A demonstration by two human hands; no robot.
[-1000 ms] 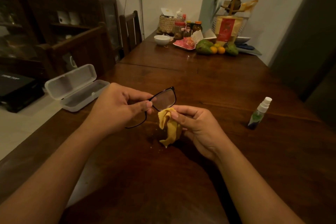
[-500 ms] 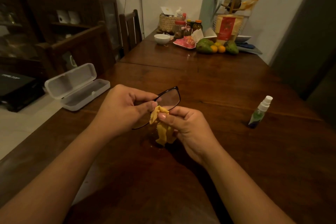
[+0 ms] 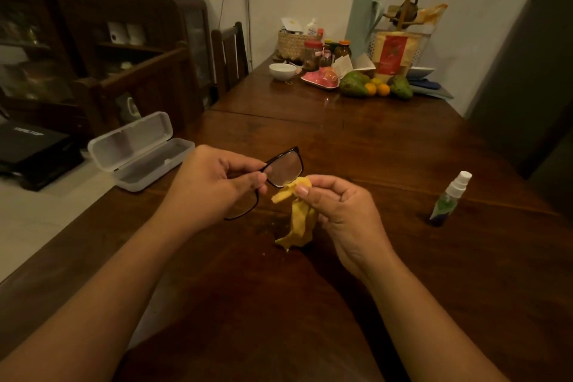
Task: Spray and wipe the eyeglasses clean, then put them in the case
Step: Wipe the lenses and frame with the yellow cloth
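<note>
**Q:** Where are the hands, and how are they posed?

**A:** Two bare forearms reach in from the bottom corners and meet above a dark brown wooden table (image 3: 403,146). The left hand (image 3: 214,186) shows its back to the camera, knuckles up and fingers curled inward. The right hand (image 3: 341,211) sits just beside it, wrist bent, with its curled fingers facing left.

**Q:** What is the left hand holding?

**A:** A pair of black-framed eyeglasses (image 3: 283,169) with squarish lenses, held above the table. Thumb and forefinger pinch the frame near its middle. One lens stands clear of the hand, up and to the right. The other runs down behind the fingers, and only its lower rim shows.

**Q:** And the right hand?

**A:** Its thumb and forefinger pinch a crumpled yellow cloth (image 3: 299,223). The top fold of the cloth touches the lower edge of the exposed lens, and the rest hangs in loose folds toward the table. I cannot tell whether its lowest end touches the wood.

**Q:** Where is the case?

**A:** A long, translucent white plastic case (image 3: 139,152) lies at the table's left edge, near the left hand but not touching it. Its lid is tipped back, wide open.

**Q:** And the spray?

**A:** A small spray bottle (image 3: 449,198) with a white nozzle and a greenish body stands upright on the table. It is to the right, well apart from the right hand.

**Q:** Anything else?

**A:** The far end of the table is crowded. A white bowl (image 3: 282,71) sits there with green and orange fruit (image 3: 372,87), several jars and a pale green jug (image 3: 362,25).
</note>
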